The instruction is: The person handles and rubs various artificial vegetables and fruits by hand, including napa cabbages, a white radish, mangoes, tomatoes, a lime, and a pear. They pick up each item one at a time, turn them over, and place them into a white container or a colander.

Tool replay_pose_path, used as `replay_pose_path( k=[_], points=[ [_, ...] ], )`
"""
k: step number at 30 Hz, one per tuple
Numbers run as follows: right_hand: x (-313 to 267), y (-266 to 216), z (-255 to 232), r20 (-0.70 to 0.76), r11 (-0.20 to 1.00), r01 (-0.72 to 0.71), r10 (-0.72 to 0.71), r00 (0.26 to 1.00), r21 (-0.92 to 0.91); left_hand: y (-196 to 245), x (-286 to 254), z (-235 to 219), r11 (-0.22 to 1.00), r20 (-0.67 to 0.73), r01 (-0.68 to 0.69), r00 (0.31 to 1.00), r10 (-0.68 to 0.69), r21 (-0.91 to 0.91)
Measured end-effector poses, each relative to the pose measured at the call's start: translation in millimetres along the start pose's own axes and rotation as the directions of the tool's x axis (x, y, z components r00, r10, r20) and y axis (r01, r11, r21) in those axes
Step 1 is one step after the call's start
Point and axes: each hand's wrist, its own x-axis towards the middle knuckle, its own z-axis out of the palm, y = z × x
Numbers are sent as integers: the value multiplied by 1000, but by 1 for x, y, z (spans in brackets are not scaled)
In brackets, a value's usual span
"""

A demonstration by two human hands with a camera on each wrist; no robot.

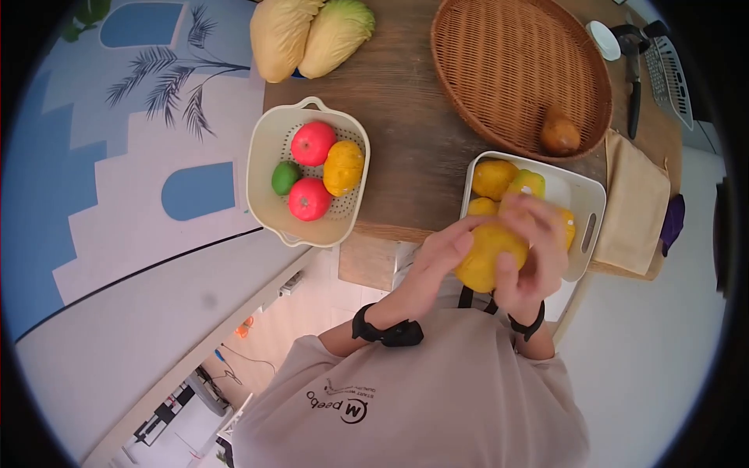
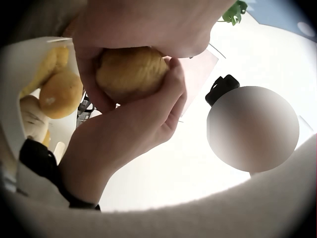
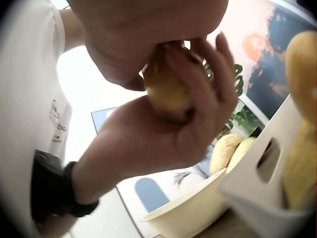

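Note:
Both hands hold a round yellow fruit [image 1: 489, 257] close in front of the body. My left hand [image 1: 438, 261] grips it from the left, and my right hand [image 1: 538, 253] curls fingers and thumb round its right side. In the left wrist view the yellow fruit [image 2: 131, 74] shows between the palms; in the right wrist view fingers cover part of the yellow fruit [image 3: 171, 89]. Just beyond the hands is a white box [image 1: 589, 191] with several yellow fruits [image 1: 494, 179] and a greenish-yellow one [image 1: 527, 184], partly hidden by the right hand.
Left on the wooden table [image 1: 398, 117] stands a cream colander [image 1: 261, 148] with two red fruits [image 1: 314, 143], a ribbed yellow one [image 1: 343, 168] and a green one [image 1: 285, 178]. Two cabbages [image 1: 335, 39] lie behind. A wicker tray [image 1: 515, 62] bears a brown pear-shaped item [image 1: 559, 131]. Beige cloth [image 1: 636, 207] lies right.

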Motion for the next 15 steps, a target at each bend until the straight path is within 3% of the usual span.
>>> replay_pose_path(
  k=[3,4,5,7,8,10,12,15],
  points=[
    [-1,3,16,189,967,231,-247,950,105,9,-3,-9,995,44,-20,999,16,95],
    [-3,-6,17,282,969,234,-246,927,76,13,-5,-18,995,46,-6,999,1,100],
    [-5,-7,16,275,979,186,-201,940,81,19,-7,-26,995,51,7,999,-13,104],
    [-7,-3,10,269,992,90,-111,957,91,44,-12,-49,911,50,-166,986,159,377],
    [-5,0,4,262,996,16,-39,964,88,57,-17,-60,832,65,-239,969,239,500],
    [-16,21,2,152,997,-38,28,988,66,84,-23,-78,670,-123,-244,884,451,701],
    [-19,26,-1,101,993,-114,111,989,26,111,-22,-102,373,-201,-57,762,616,926],
    [-27,30,-6,119,993,-119,121,985,-27,140,-17,-129,-87,-81,209,678,731,974]
  ],
)
